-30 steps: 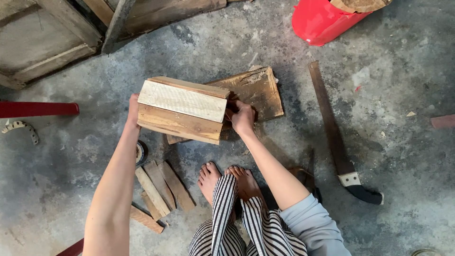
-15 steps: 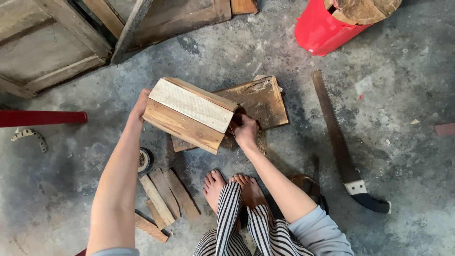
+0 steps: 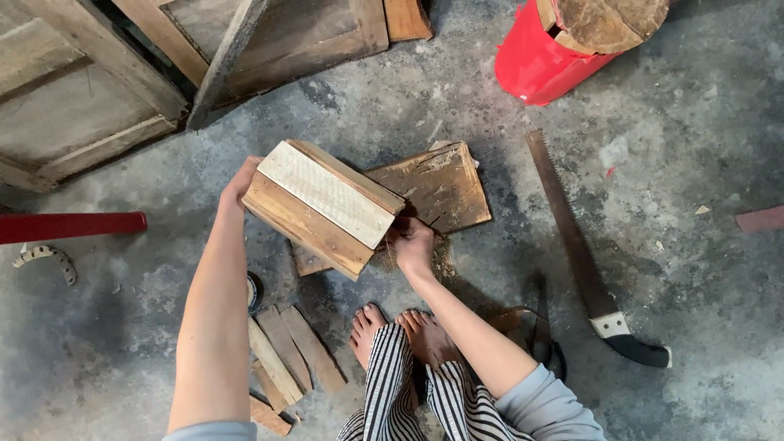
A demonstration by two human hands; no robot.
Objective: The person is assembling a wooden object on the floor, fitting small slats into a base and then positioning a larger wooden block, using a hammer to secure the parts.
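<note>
The person crouches barefoot on the concrete floor (image 3: 686,139), holding a thick wooden block (image 3: 322,204) tilted between both hands. The left hand (image 3: 238,186) presses flat against the block's far end, fingers together as far as shows. The right hand (image 3: 411,243) grips the near lower corner, fingers curled under it. The block sits over a flat brown board (image 3: 445,184) lying on the floor. A handsaw (image 3: 584,261) lies to the right, well apart. Short wood strips (image 3: 286,355) lie beside the bare feet (image 3: 400,331). A red bucket (image 3: 539,61) stands farther off.
</note>
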